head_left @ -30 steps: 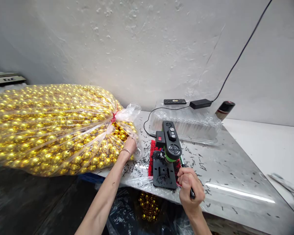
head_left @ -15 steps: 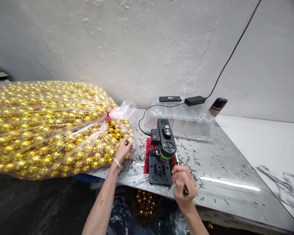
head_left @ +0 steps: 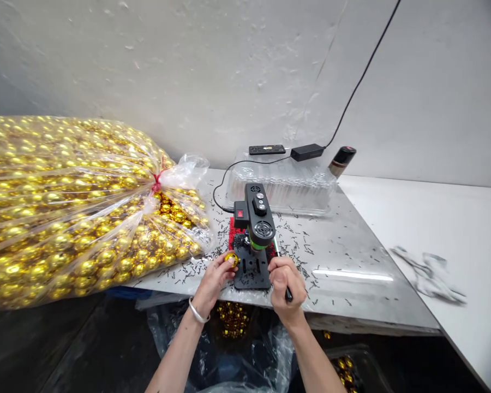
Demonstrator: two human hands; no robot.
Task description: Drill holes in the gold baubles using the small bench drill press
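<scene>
Between the fingertips of my left hand (head_left: 215,281) is a shiny gold ball (head_left: 231,258), close to the left edge of a black slotted base plate (head_left: 251,277). My right hand (head_left: 287,284) is wrapped round a lever handle (head_left: 288,295) with a black grip. The lever belongs to a small black bench machine (head_left: 260,215) with vents, buttons and a red switch, standing over the plate. Under the machine's head a green ring shows. To the left lies a big clear bag of gold balls (head_left: 85,218), tied with red string.
Black shavings litter the metal tabletop (head_left: 323,240). Behind the machine sit a clear plastic tray (head_left: 282,183), a black power adapter (head_left: 306,152) and a dark-capped can (head_left: 342,159). White gloves (head_left: 429,273) lie right. Below the table edge, an open plastic bag (head_left: 282,349) holds gold balls.
My left hand has moved right from the big bag's opening to the base plate, with a gold ball in its fingers. My right hand stays on the lever. The view has shifted.
</scene>
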